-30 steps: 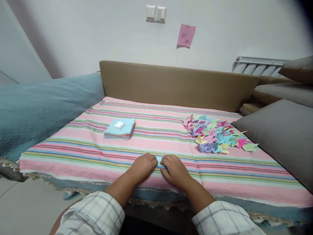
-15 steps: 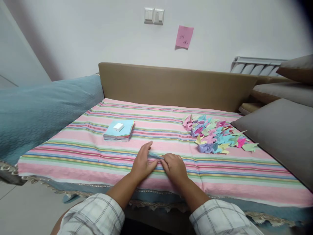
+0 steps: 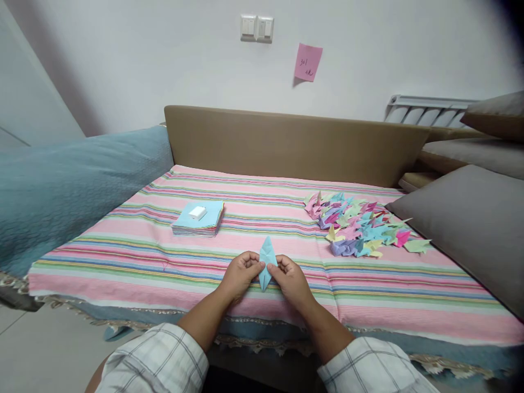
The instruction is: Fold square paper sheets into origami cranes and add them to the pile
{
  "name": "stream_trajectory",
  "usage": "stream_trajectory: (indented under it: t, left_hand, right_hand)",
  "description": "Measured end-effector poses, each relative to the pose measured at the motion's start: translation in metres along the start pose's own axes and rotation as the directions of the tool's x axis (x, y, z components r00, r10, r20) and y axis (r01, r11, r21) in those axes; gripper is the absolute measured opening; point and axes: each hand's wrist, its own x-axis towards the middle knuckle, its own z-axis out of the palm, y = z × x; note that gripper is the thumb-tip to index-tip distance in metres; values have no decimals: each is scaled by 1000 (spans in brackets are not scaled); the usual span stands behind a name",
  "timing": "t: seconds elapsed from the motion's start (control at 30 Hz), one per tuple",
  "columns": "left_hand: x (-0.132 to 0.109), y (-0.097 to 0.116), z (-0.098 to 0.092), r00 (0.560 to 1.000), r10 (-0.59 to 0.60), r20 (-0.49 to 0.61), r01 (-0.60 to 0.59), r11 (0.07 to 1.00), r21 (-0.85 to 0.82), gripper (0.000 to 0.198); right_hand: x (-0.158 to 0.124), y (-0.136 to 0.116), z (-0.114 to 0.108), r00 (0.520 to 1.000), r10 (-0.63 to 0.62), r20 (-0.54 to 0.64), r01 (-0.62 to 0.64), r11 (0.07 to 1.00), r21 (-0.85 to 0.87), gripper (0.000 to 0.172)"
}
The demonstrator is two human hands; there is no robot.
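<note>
Between my hands is a light blue piece of folded origami paper (image 3: 268, 254), a narrow diamond with its long points toward and away from me. A slit runs up from its near point. My left hand (image 3: 241, 275) pinches its left edge, thumb on top and fingers curled behind. My right hand (image 3: 291, 277) pinches the right edge in the same way. The paper is held over the near part of the striped cloth (image 3: 172, 284); whether it touches the cloth I cannot tell.
Left of centre lies a stack of coloured paper squares (image 3: 195, 222) with a small white block (image 3: 197, 213) on top. Many folded paper cranes (image 3: 360, 226) are heaped at the right, beside a grey cushion (image 3: 466, 218). Behind stands a brown backrest (image 3: 286, 144); a blue armrest (image 3: 90, 174) bounds the left.
The blue paper was edge-on and slanted between my hands; now its flat diamond face shows upright. My left fingers, stretched out before, have curled in to pinch its edge.
</note>
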Motion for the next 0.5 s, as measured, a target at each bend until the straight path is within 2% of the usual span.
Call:
stream_trajectory:
  t: [0.07,0.13,0.23,0.3,0.37,0.5]
  left_hand:
    - [1,3,-4,999,17,36,-20,996,83,35]
    - [1,7,-9,993,19,117,-44,977,209,31]
    - [1,13,-15,974,47,221,-152,859,489,24]
    - [1,14,-17,965,134,225,-254,689,679,23]
    - [1,12,-17,945,232,232,-319,484,815,26]
    - [3,0,-16,873,327,362,-420,127,899,21]
  right_hand:
    - [2,-2,-3,1000,9,-19,-9,1000,-1,29]
    - [5,-3,-6,997,29,-66,-28,999,20,32]
    - [8,-4,-12,991,59,-120,-73,991,-112,36]
    - [8,-4,-16,993,31,-116,-69,937,-343,30]
    - [6,-5,-19,996,-30,-86,-26,815,-579,19]
    - [2,-6,-20,997,-65,-42,3,567,-824,13]
